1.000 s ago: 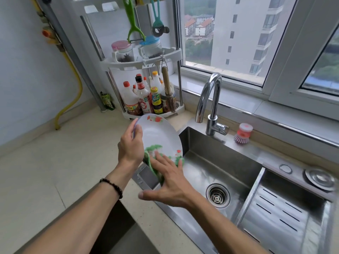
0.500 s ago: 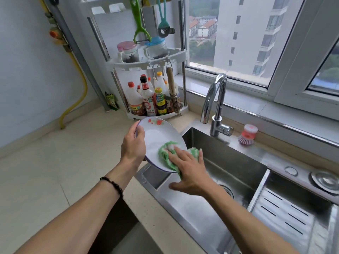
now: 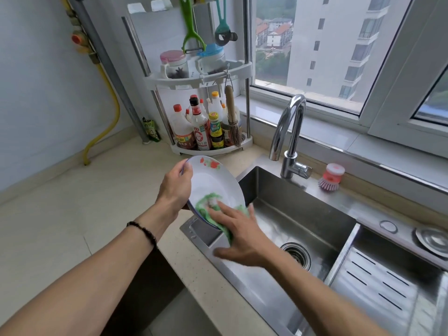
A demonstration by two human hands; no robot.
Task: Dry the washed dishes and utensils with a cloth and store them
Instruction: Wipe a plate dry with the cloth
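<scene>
Setting: a pale stone countertop point(image 3: 60, 214) in a kitchen corner, with a stainless steel sink point(image 3: 291, 214) under a high window; a corner rack of sauce bottles point(image 3: 201, 132) stands at 12 o'clock from the hands.
Plate: a white plate with red flower print point(image 3: 213, 183) is held tilted on edge over the sink's near-left corner, its face turned toward the right hand.
Left hand: the left hand point(image 3: 174, 187) grips the plate's rim at about 9 o'clock, thumb on the face and fingers curled behind.
Right hand: the right hand point(image 3: 240, 234), blurred with motion, presses flat with spread fingers on a green cloth point(image 3: 208, 204) against the plate's lower face, near 5 o'clock on the plate.
Step in hand: drying the plate's face, as I judge it.
Doing it well: sweep the cloth in overlapping arcs from 5 o'clock round to the flowers at 12 o'clock, then turn the plate to reach the rim under the left thumb and the back.
Grip advice: keep the left hold firm against the cloth's push, since a wet rim may slip toward the basin.
Nearby: a chrome faucet point(image 3: 288, 132) at 1 o'clock and a pink dish brush point(image 3: 332, 178) at 2 o'clock, both well apart from the plate.
</scene>
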